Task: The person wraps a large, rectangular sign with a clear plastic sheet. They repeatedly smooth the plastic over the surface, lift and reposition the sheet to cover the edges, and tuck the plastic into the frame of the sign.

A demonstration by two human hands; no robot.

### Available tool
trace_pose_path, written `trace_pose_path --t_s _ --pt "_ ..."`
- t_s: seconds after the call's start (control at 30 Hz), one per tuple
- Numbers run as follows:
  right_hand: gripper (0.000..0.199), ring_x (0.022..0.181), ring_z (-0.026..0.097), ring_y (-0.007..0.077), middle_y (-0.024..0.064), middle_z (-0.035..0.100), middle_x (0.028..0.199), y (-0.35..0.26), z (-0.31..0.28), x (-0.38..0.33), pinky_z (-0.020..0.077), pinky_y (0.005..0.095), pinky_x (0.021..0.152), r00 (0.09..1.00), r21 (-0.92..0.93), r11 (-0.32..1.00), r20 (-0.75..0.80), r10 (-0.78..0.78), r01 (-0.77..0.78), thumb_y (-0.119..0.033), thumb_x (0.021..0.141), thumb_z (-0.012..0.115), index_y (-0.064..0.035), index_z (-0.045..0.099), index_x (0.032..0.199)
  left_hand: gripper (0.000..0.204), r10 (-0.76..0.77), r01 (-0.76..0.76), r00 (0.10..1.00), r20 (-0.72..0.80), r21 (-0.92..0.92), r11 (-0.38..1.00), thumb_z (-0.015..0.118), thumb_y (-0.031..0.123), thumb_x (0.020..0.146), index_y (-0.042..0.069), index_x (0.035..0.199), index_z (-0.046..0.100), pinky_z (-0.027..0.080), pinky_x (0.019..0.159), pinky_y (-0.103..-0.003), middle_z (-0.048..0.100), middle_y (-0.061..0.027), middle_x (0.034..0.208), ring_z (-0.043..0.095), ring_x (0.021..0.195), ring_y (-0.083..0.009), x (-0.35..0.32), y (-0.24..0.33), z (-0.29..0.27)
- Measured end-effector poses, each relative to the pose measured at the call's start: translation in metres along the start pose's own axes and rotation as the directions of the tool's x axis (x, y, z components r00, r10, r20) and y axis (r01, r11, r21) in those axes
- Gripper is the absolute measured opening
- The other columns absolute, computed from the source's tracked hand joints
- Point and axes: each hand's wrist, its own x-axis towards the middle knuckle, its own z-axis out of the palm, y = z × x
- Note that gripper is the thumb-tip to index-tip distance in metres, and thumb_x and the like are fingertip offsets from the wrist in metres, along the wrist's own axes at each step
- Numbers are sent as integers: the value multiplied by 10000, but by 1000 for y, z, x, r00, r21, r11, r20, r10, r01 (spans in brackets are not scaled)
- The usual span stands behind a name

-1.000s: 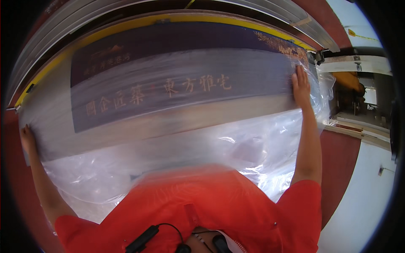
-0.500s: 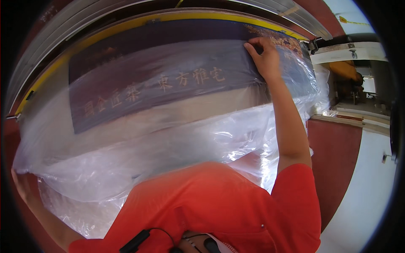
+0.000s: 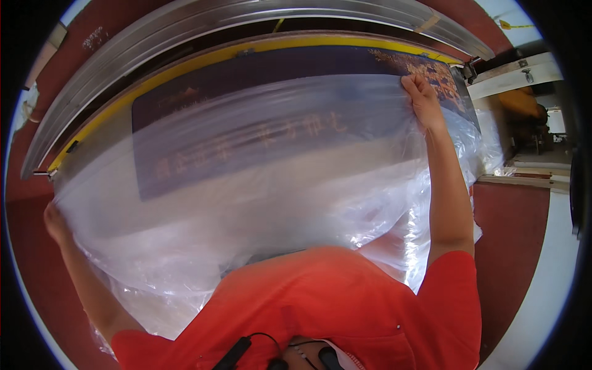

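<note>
Large clear thin plastic film sheet (image 3: 277, 203) is spread over a long dark blue-purple printed panel (image 3: 296, 117) with a yellow border strip (image 3: 185, 61). The panel's long axis runs left to right, tilted so its right end sits farther out. Right hand (image 3: 422, 95) is at the far right corner of the panel, fingers curled shut on the film's far edge, arm stretched out full. Left hand (image 3: 54, 221) is at the near left, well apart from the right one, at the film's left edge; it looks closed on the film, but the grip is half hidden, so only a probable pinch. The film stretches diagonally between the two hands, fairly taut across the far part and bunched and wrinkled near the red-orange shirt (image 3: 333, 308). The far left part of the panel is not yet under the film. The right hand is nearer to the panel's far edge; the left sits below the panel's near left corner. Curved grey metal rails (image 3: 246, 18) lie beyond the panel, dark red floor (image 3: 512, 246) to the right.
</note>
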Motion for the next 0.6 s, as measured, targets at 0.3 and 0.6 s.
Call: trace_pose_path --t_s 0.3,0.6 --pt "385 662 556 210 105 593 718 23 1 127 421 298 643 916 -405 908 -395 -66 -109 -408 675 591 -23 589 703 627 -127 155 986 -103 329 932 541 491 697 -11 1069 493 395 779 -306 559 -153 961 529 893 -259 76 77 150" --pt "471 823 551 294 164 592 811 44 5 118 403 337 744 808 -405 907 -570 -151 -116 -472 712 472 -21 589 785 596 -451 460 884 121 -394 796 440 444 781 -63 1093 450 371 813 -295 508 -120 1051 483 953 -201 44 118 147"
